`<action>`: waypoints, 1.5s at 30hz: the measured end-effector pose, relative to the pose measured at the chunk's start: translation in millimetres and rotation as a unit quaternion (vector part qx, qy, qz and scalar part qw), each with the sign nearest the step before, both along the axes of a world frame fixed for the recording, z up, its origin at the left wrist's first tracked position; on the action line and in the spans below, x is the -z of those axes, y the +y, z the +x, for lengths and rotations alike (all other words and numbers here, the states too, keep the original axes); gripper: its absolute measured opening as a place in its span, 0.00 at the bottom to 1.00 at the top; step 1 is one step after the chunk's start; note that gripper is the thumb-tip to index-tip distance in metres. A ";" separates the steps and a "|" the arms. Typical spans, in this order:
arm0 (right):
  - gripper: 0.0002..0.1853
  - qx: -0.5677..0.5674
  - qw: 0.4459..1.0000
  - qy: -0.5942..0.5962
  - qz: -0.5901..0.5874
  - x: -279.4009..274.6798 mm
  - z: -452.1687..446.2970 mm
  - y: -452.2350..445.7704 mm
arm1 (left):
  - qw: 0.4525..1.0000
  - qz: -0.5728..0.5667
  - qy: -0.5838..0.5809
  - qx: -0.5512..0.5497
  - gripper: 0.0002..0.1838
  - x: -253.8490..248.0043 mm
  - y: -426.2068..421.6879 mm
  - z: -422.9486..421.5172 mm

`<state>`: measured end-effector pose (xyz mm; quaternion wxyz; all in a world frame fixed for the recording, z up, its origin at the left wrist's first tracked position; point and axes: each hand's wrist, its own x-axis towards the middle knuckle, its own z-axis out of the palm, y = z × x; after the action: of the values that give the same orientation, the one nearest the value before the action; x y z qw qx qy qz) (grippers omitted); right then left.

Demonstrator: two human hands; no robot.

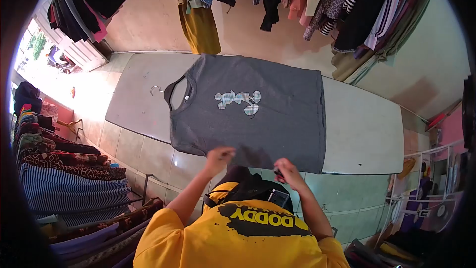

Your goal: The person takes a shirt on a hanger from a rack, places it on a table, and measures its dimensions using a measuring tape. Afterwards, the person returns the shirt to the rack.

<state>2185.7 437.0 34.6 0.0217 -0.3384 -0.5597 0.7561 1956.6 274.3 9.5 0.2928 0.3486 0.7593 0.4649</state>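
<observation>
A dark grey T-shirt (292, 114) lies spread flat on a long pale table (367, 124), with a plaid cartoon-figure print (238, 99) on its front. Its neck opening, at the left, has a black hanger (169, 93) inside, the metal hook resting on the tabletop. My left hand (220, 160) hovers by the shirt's near edge, its fingers closed in a pinch; whatever they hold is too small to make out. To the right, close to the same edge, my right hand (290, 173) is closed around a small black object (278, 171) whose kind I cannot tell.
Garments (347, 10) hang along the wall behind the table. Racks packed with folded and hanging clothes (74, 178) stand at the lower left. A white metal rack (421, 198) is at the right. A doorway (64, 44) opens at the upper left, above tiled floor (131, 146).
</observation>
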 end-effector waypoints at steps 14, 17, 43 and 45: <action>0.19 -0.129 0.965 0.038 0.225 31.5 -116.6 -18.2 | 0.977 -0.032 -0.207 0.032 0.05 3.8 9.4 -18.8; 0.13 -0.132 0.965 0.040 0.225 17.4 -107.8 -1.9 | 0.994 -0.018 0.063 -0.082 0.04 12.4 -17.3 -63.6; 0.10 0.031 0.876 -0.131 0.463 26.7 -43.5 75.2 | 0.920 -0.007 0.042 -0.390 0.12 75.1 -82.3 -203.7; 0.10 0.036 0.849 -0.185 0.494 24.4 -41.5 80.4 | 0.922 -0.001 0.034 -0.386 0.12 86.8 -85.8 -208.9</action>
<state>2144.2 517.4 10.2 0.1094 -0.4365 -0.8402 0.3024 1747.7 188.5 -77.3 0.0656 0.0437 0.8451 0.5288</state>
